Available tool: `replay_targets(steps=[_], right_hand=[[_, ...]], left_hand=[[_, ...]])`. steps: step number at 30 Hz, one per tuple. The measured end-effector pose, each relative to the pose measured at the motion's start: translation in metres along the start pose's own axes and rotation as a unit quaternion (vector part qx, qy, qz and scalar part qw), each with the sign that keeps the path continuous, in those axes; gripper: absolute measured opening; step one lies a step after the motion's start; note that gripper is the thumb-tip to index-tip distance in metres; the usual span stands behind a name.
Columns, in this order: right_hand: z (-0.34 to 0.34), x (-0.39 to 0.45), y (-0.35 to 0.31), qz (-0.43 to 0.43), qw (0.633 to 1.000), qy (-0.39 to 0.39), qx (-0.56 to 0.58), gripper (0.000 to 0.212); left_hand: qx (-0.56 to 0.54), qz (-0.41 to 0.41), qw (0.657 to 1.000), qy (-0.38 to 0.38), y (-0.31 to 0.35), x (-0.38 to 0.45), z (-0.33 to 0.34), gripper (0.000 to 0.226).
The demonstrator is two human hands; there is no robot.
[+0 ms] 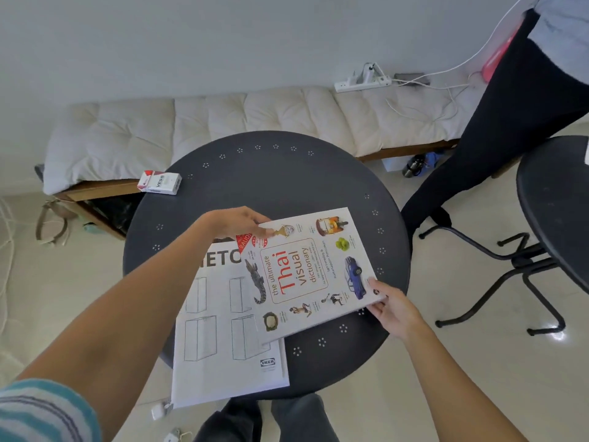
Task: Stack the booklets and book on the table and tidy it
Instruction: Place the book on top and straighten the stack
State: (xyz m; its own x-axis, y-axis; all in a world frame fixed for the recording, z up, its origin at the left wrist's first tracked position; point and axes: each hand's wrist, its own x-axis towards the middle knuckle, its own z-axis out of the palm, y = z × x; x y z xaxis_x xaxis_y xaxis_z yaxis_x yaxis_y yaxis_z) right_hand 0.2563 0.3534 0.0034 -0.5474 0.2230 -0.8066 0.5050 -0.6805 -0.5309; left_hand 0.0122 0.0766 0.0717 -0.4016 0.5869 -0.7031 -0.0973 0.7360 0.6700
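Note:
A white Thai visual dictionary book (306, 275) lies tilted over the top right part of a white furniture-assembly booklet (223, 333) on the round dark table (287, 177). My left hand (239, 223) grips the book's far left corner. My right hand (392, 306) holds its near right corner, thumb on the cover. The booklet hangs over the table's near edge. Whether more booklets lie under it I cannot tell.
A small red-and-white carton (159, 182) stands at the table's far left rim. A cushioned bench (223, 122) with a power strip (361, 79) runs behind. A second dark table (557, 212) and a person's dark-clad leg (497, 129) are at right.

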Motion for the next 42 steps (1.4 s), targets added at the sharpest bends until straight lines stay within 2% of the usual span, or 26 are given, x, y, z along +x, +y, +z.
replay_targets(steps=[3, 7, 12, 14, 17, 22, 25, 27, 28, 29, 31, 32, 35, 38, 42], right_hand=[[0.027, -0.004, -0.004, 0.03, 0.989, -0.09, -0.109, 0.033], [0.063, -0.009, -0.001, 0.085, 0.952, -0.179, -0.235, 0.044], [0.1, -0.018, 0.015, 0.105, 0.915, -0.277, -0.273, 0.057], [0.114, -0.022, 0.022, 0.097, 0.906, -0.307, -0.274, 0.057], [0.124, -0.026, 0.034, 0.077, 0.915, -0.308, -0.248, 0.054], [0.134, -0.033, 0.057, 0.03, 0.947, -0.267, -0.175, 0.056], [0.143, -0.041, 0.071, 0.0, 0.965, -0.226, -0.133, 0.05], [0.148, -0.045, 0.083, -0.011, 0.975, -0.192, -0.109, 0.046], [0.149, -0.046, 0.089, -0.012, 0.979, -0.179, -0.095, 0.045], [0.15, -0.047, 0.095, -0.013, 0.982, -0.171, -0.081, 0.044], [0.152, -0.049, 0.106, -0.014, 0.985, -0.163, -0.059, 0.043], [0.153, -0.05, 0.11, -0.013, 0.985, -0.164, -0.051, 0.043], [0.154, -0.053, 0.12, -0.01, 0.984, -0.17, -0.044, 0.043], [0.149, -0.054, 0.12, -0.015, 0.981, -0.184, -0.053, 0.048], [0.136, -0.051, 0.106, -0.028, 0.981, -0.192, -0.017, 0.048]], left_hand=[[-0.019, -0.026, 0.999, -0.017, -0.025, -0.028, -0.013, 0.029], [-0.075, -0.057, 0.995, -0.029, -0.065, -0.062, -0.022, 0.03], [-0.21, -0.063, 0.975, 0.045, -0.116, -0.097, -0.018, 0.035], [-0.323, -0.052, 0.941, 0.087, -0.134, -0.111, -0.013, 0.035], [-0.465, 0.011, 0.872, 0.155, -0.152, -0.126, -0.002, 0.04], [-0.607, 0.077, 0.78, 0.132, -0.181, -0.14, 0.032, 0.069], [-0.674, 0.148, 0.711, 0.135, -0.189, -0.14, 0.059, 0.071], [-0.708, 0.153, 0.671, 0.161, -0.188, -0.135, 0.077, 0.072], [-0.708, 0.147, 0.669, 0.173, -0.184, -0.131, 0.084, 0.071], [-0.694, 0.137, 0.683, 0.184, -0.178, -0.127, 0.089, 0.068], [-0.646, 0.109, 0.728, 0.201, -0.162, -0.119, 0.094, 0.055], [-0.629, 0.094, 0.741, 0.215, -0.157, -0.114, 0.097, 0.048], [-0.626, 0.059, 0.735, 0.254, -0.151, -0.104, 0.1, 0.048], [-0.623, 0.048, 0.744, 0.237, -0.158, -0.107, 0.094, 0.053], [-0.575, 0.046, 0.792, 0.199, -0.177, -0.121, 0.072, 0.051]])
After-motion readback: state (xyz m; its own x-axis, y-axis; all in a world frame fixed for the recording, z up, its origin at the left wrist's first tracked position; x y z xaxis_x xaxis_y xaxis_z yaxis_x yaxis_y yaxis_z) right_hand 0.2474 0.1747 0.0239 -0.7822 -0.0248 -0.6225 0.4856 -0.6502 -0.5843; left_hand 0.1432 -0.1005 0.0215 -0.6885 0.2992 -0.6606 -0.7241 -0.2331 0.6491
